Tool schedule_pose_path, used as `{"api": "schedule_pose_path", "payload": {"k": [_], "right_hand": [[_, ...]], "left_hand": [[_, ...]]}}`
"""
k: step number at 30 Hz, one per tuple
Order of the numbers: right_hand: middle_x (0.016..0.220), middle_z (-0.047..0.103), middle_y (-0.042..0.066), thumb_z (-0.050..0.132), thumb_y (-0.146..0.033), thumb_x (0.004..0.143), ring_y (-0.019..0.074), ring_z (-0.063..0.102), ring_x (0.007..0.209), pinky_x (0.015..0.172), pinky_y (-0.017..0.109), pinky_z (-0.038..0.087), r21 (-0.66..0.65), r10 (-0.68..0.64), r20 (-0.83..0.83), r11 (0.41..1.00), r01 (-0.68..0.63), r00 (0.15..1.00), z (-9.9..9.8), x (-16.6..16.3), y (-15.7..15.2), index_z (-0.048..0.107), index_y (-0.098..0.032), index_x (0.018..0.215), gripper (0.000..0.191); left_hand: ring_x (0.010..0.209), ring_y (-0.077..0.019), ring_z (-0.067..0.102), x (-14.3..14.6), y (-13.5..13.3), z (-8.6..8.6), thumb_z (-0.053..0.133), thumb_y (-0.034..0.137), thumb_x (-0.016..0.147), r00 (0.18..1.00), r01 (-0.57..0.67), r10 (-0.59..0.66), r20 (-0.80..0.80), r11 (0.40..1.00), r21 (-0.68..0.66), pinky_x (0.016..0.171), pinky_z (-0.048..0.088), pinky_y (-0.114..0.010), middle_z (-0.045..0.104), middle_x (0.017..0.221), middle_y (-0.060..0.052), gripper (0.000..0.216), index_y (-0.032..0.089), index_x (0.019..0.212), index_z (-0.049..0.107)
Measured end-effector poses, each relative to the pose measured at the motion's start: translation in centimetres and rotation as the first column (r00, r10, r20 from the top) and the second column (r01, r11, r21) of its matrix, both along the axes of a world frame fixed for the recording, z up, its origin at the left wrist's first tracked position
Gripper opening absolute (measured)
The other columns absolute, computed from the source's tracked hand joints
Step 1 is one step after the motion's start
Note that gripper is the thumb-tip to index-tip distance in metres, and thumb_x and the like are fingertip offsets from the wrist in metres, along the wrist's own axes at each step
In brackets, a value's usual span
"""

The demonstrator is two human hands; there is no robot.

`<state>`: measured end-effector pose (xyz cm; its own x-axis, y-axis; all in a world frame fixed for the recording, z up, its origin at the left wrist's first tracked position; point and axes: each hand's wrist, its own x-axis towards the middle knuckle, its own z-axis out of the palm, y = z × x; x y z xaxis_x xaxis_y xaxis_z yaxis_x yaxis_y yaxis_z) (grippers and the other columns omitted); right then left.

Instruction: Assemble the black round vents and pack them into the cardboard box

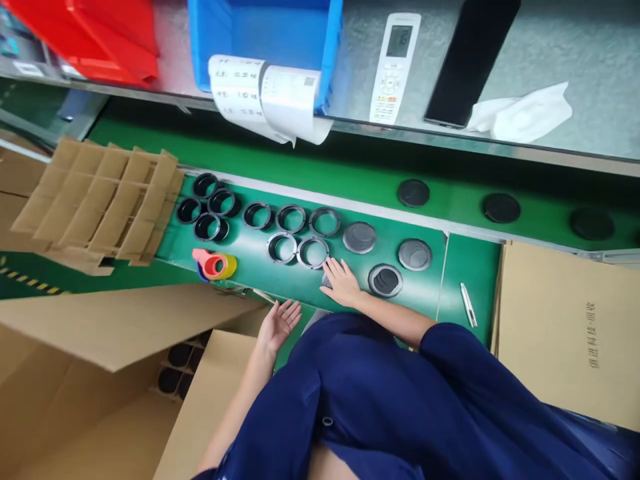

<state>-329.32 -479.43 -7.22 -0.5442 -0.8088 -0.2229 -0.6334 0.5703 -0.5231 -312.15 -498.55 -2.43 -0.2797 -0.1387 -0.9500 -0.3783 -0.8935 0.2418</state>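
My right hand (343, 285) lies flat over a grey disc-shaped part (327, 281) at the front of the green table, fingers stretched out. The hand covers most of that disc. Its fingertips are close to a black ring (313, 253); whether they touch it I cannot tell. Just right of the hand sits a round vent-like part (385, 280), with a grey disc (359, 237) and a slotted grey disc (415, 254) behind it. My left hand (281, 327) hovers by the table's front edge, palm up, fingers apart, holding nothing.
Several black rings (258, 215) stand at left, near a roll of yellow tape (228, 266). Black discs (413, 193) lie along the back strip. Cardboard dividers (105, 200), an open carton (95, 400) and a utility knife (469, 305) flank the workspace. A shelf (360, 40) overhangs the back.
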Motion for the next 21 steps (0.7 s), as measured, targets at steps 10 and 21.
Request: {"api": "schedule_pose_path", "payload": {"k": [10, 21], "right_hand": [[0.083, 0.068, 0.016, 0.044, -0.072, 0.097, 0.0162, 0.062, 0.076, 0.072, 0.033, 0.052, -0.23, -0.907, 0.307, 0.222, 0.948, 0.287, 2.5, -29.9, 13.3, 0.059, -0.014, 0.083, 0.062], [0.05, 0.049, -0.004, 0.083, -0.071, 0.068, 0.0051, 0.036, 0.042, 0.04, 0.02, 0.026, -0.203, -0.431, 0.836, 0.331, 0.921, 0.34, 7.6, -18.5, 6.9, 0.042, -0.021, 0.062, 0.065]], "left_hand": [[0.09, -0.0186, 0.078, -5.5, -1.1, 0.9, 0.049, 0.021, 0.101, 0.997, -0.024, 0.027, 0.076, 0.999, -0.035, 0.084, 0.065, -0.03, 0.077, 0.105, -0.01, 0.041, 0.017, 0.141, 0.058], [0.115, -0.0254, 0.069, -16.2, 3.3, 5.5, 0.07, 0.033, 0.095, 0.903, 0.139, -0.188, -0.385, 0.979, -0.152, 0.106, 0.052, -0.041, 0.073, 0.123, -0.015, 0.031, 0.015, 0.121, 0.072]]}}
